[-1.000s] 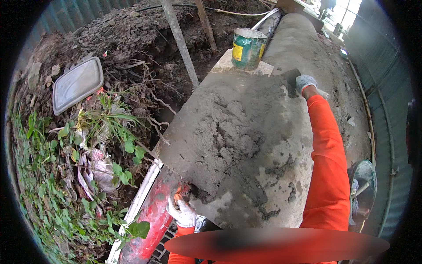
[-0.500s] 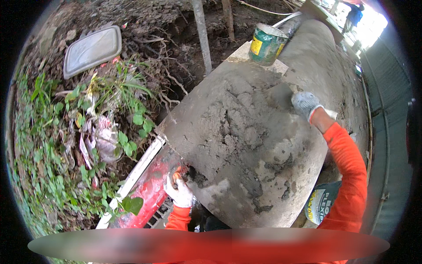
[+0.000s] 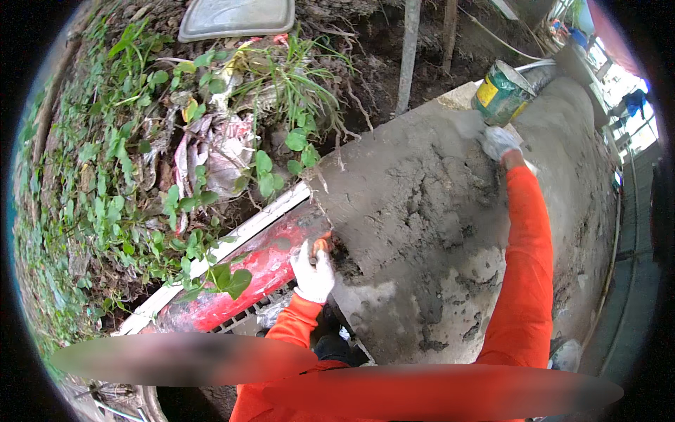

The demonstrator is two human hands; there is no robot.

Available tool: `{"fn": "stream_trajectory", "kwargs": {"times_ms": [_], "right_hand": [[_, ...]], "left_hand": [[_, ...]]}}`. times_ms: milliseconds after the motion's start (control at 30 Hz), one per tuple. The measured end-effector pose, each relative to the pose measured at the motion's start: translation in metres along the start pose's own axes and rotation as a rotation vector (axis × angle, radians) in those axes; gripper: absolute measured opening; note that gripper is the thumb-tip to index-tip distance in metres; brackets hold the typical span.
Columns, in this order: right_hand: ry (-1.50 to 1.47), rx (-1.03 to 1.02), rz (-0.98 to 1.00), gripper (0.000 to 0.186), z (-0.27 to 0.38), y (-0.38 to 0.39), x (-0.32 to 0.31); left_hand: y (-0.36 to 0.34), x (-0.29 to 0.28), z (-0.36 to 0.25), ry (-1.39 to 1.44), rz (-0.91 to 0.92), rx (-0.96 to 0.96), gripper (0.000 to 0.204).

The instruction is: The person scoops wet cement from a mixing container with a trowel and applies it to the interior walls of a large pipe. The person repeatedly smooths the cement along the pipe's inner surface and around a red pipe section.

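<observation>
Wet grey mortar [image 3: 415, 190] lies in a rough, lumpy spread over a broad board-like surface in front of me. My right hand [image 3: 500, 143], in a whitish work glove, is closed at the far part of the spread. From it a flat grey trowel [image 3: 467, 124] reaches to the left, its blade against the mortar; the glove hides its handle. Closer to me, my gloved left hand [image 3: 313, 271] is closed round an orange-handled tool [image 3: 320, 245]. The far end of that tool is hard to make out beside dark, clumpy mortar at the board's left edge.
A green bucket [image 3: 503, 93] with a yellow label stands just beyond my right hand. To the left are a red, mortar-smeared surface [image 3: 239, 292], a white strip [image 3: 218, 257], weeds [image 3: 91, 204] and a grey lid [image 3: 238, 17]. A metal post [image 3: 408, 56] rises behind the board.
My right hand has moved the trowel farther away across the mortar, close to the green bucket. The view has shifted left; my left hand stays at the board's left edge.
</observation>
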State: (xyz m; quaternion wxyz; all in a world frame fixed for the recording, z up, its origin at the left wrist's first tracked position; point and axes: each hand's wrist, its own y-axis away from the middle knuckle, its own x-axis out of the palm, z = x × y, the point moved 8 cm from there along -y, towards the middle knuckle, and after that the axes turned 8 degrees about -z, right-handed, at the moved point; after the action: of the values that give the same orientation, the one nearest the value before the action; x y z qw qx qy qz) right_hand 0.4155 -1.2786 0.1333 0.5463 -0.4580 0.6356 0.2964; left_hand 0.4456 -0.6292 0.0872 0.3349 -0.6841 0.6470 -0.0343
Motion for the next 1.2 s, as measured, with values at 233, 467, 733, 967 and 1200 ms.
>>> {"fn": "stream_trajectory", "kwargs": {"times_ms": [233,467,733,967,1200], "right_hand": [[0.090,-0.407,0.013,0.025,0.098,0.031,-0.021],[-0.064,-0.164,-0.046,0.046,0.066,0.097,-0.118],[0.005,0.088,0.099,0.042,-0.005,0.099,-0.045],[-0.062,-0.239,0.032,0.033,0.131,0.135,-0.091],[0.333,-0.215,-0.039,0.051,0.233,0.252,-0.120]], "left_hand": [[0.010,0.012,0.030,-0.046,0.007,-0.277,0.023],[-0.005,0.003,0.018,0.209,0.080,-0.408,0.024],[-0.007,0.008,0.013,0.030,0.057,-0.222,0.022],[0.004,0.012,0.022,-0.020,-0.092,-0.008,0.025],[0.013,0.019,0.033,-0.031,0.183,-0.315,0.042]]}}
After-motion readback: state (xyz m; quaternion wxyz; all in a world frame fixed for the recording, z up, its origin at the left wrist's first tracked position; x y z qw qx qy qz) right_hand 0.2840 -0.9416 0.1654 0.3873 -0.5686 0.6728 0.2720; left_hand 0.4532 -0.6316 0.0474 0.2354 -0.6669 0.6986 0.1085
